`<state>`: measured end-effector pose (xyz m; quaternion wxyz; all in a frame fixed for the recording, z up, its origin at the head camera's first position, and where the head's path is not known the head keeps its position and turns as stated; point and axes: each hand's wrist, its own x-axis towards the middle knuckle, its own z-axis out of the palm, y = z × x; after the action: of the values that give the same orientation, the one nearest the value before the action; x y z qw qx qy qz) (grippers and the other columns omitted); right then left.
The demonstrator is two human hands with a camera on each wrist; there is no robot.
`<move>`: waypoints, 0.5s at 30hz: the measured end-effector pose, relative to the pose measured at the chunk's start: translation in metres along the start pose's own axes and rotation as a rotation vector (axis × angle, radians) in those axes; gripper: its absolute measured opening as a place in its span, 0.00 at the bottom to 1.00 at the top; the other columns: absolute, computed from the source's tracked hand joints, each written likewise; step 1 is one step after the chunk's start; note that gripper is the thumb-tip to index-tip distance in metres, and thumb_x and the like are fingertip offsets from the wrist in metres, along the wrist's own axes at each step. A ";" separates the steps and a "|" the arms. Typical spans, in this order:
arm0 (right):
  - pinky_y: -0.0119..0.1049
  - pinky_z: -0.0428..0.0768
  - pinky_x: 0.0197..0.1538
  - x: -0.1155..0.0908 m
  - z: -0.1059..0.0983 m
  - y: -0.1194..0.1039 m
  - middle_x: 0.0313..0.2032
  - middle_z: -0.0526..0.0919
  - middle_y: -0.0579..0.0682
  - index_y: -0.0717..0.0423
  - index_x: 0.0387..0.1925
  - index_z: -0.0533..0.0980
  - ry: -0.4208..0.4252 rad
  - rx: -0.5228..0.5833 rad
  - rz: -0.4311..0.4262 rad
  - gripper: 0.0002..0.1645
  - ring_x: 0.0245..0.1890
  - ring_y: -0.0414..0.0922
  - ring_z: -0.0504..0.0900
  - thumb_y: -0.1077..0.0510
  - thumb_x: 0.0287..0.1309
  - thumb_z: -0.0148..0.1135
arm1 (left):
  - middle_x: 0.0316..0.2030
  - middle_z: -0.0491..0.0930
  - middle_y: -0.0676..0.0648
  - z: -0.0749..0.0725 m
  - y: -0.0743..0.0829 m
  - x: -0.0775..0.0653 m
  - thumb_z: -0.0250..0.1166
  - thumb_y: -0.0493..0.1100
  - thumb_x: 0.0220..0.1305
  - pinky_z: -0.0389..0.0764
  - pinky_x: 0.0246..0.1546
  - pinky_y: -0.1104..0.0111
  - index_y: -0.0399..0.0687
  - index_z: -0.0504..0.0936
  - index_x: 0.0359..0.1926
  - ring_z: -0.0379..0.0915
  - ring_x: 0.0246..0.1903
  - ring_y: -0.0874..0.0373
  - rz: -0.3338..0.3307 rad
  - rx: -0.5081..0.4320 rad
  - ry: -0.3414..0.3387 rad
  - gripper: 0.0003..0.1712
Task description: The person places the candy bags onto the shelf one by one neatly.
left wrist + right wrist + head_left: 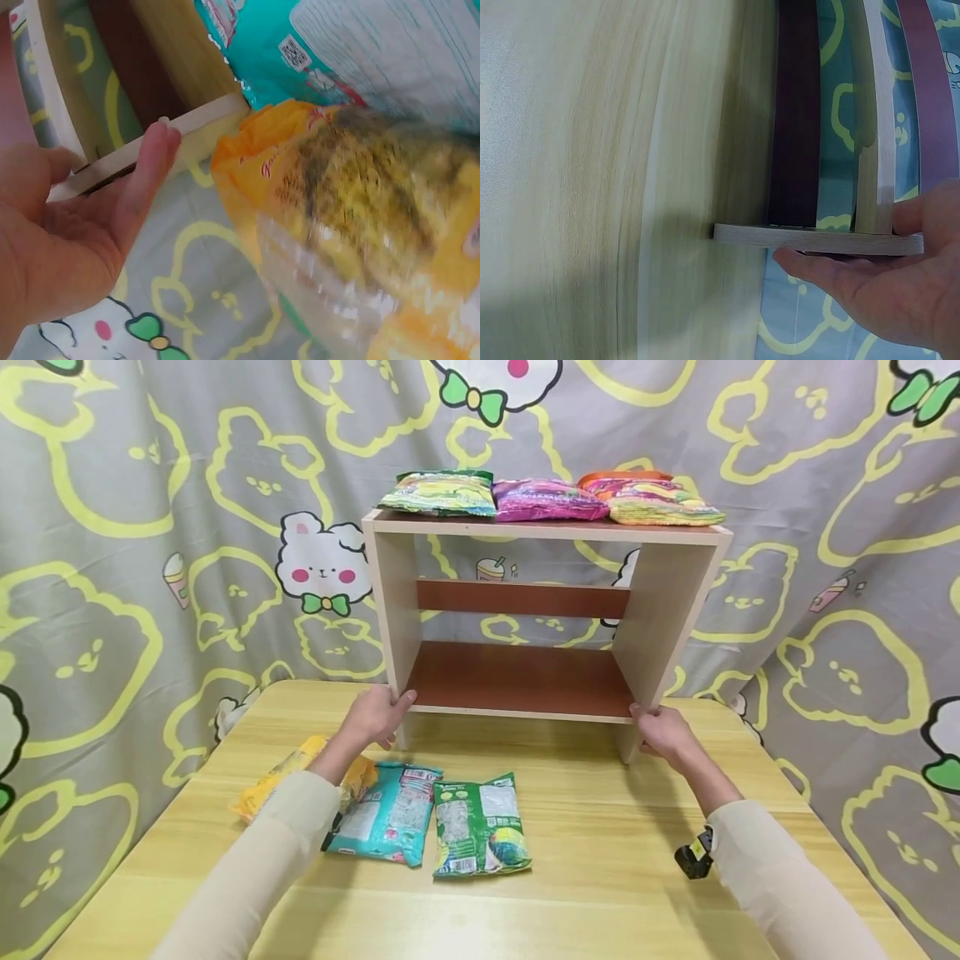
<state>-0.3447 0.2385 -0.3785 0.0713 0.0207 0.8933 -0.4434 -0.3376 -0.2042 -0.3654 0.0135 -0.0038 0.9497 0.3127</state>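
A small wooden shelf (pixel 525 681) with cream side panels and brown boards stands on the table. My left hand (pixel 372 717) grips its left side panel at the lower board, thumb at the front edge and fingers along the outer face. On the opposite side panel (pixel 817 238), my right hand (pixel 663 732) holds at about the same height, its thumb at the inner front corner. Along the top board lie a green-yellow packet (pixel 444 493), a purple packet (pixel 547 500), a pink-yellow packet (pixel 663 503) and an orange packet (pixel 626 477) behind.
Before the shelf, a yellow-orange packet (pixel 360 195), a teal packet (pixel 393 814) and a green packet (pixel 482 827) lie on the wooden table (pixel 585 893). My left forearm partly covers the yellow one. A black wrist device (pixel 694 855) sits by my right sleeve. Patterned curtain (pixel 255 568) surrounds the table.
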 end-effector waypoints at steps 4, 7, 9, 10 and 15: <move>0.52 0.77 0.64 0.000 -0.002 0.000 0.72 0.59 0.75 0.78 0.70 0.60 -0.010 0.000 0.009 0.42 0.68 0.66 0.70 0.43 0.78 0.33 | 0.20 0.78 0.40 0.000 0.007 -0.004 0.47 0.60 0.79 0.86 0.22 0.61 0.36 0.75 0.37 0.82 0.17 0.49 -0.061 0.054 -0.089 0.30; 0.52 0.77 0.65 -0.001 -0.003 -0.001 0.71 0.59 0.75 0.78 0.70 0.59 -0.007 0.009 0.009 0.42 0.67 0.65 0.70 0.43 0.78 0.32 | 0.21 0.80 0.40 0.004 0.013 -0.011 0.50 0.59 0.79 0.85 0.23 0.63 0.30 0.76 0.48 0.81 0.18 0.50 -0.060 0.123 -0.173 0.31; 0.53 0.77 0.65 -0.001 -0.003 -0.001 0.71 0.60 0.75 0.79 0.70 0.59 -0.004 0.021 0.009 0.42 0.68 0.65 0.69 0.43 0.78 0.33 | 0.18 0.78 0.43 0.010 0.018 -0.015 0.53 0.57 0.78 0.84 0.25 0.64 0.29 0.78 0.47 0.77 0.16 0.53 -0.025 0.190 -0.211 0.30; 0.53 0.76 0.65 -0.001 -0.003 -0.001 0.71 0.60 0.75 0.79 0.70 0.59 -0.003 0.028 0.010 0.42 0.68 0.65 0.68 0.43 0.78 0.33 | 0.16 0.74 0.46 0.015 0.021 -0.018 0.56 0.56 0.77 0.82 0.25 0.65 0.31 0.79 0.43 0.73 0.14 0.55 -0.001 0.221 -0.218 0.27; 0.53 0.76 0.66 0.000 -0.001 -0.001 0.71 0.60 0.74 0.79 0.70 0.58 -0.005 0.041 0.012 0.41 0.68 0.65 0.68 0.44 0.78 0.33 | 0.10 0.59 0.54 0.042 0.040 -0.034 0.60 0.51 0.74 0.66 0.21 0.69 0.49 0.67 0.14 0.55 0.12 0.61 0.120 0.306 -0.184 0.29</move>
<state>-0.3449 0.2390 -0.3770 0.0755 0.0263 0.8838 -0.4610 -0.3031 -0.1468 -0.3742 0.0822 0.0834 0.9795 0.1639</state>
